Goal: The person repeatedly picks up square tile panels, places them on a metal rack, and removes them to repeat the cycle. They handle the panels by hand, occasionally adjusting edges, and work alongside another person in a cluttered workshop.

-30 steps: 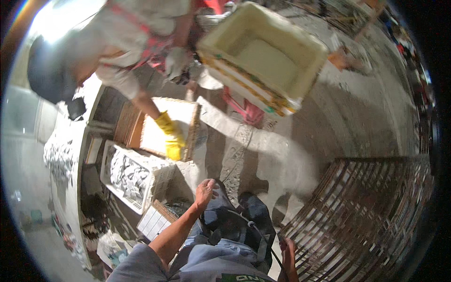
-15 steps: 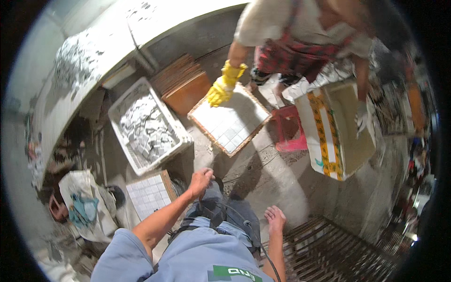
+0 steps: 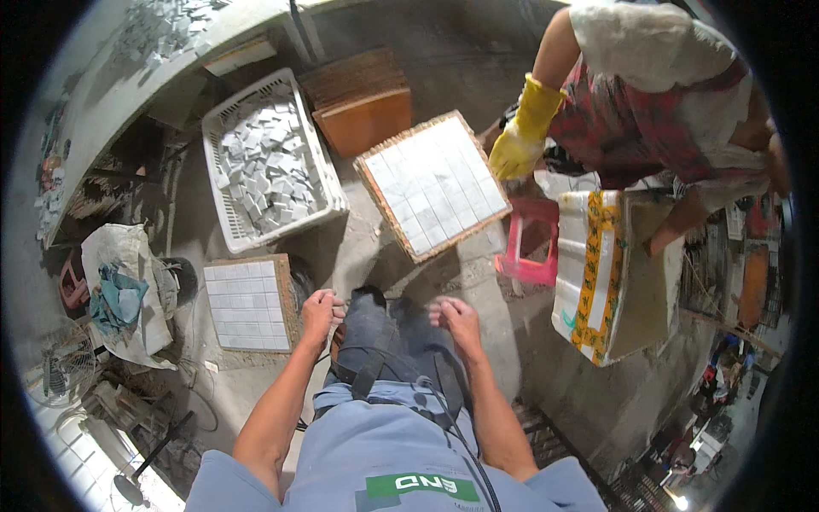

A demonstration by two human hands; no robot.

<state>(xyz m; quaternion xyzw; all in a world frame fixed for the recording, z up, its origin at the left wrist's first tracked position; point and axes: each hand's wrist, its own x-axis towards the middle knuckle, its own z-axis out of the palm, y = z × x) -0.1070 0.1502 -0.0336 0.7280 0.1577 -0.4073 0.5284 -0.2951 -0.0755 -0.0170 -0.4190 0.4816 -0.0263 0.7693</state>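
Note:
My left hand [image 3: 322,316] hovers over my left knee, its fingers loosely bent and a little apart, with nothing seen in them. Level with it, above my right leg, my right hand [image 3: 458,322] has its fingers apart and pointing inward, holding nothing visible. In front of both hands lies a square board of white tiles [image 3: 433,183], with a rough brown rim; what bears it is hidden. A second tiled board [image 3: 247,305] is beside my left hand. Across from me, a co-worker's yellow-gloved hand [image 3: 520,141] is at the first board's right corner.
A white plastic crate [image 3: 223,209] of loose tiles stands at the front left, beside stacked brown boards [image 3: 365,119]. To the right are a pink stool [image 3: 527,267] and a foam box [image 3: 583,282] with yellow tape. A sack [image 3: 158,299] and a fan [image 3: 64,367] are at left.
My right hand has risen and moved inward; my left has shifted slightly left. The co-worker has moved right, the yellow glove going from the board's top to its right corner. My view has turned.

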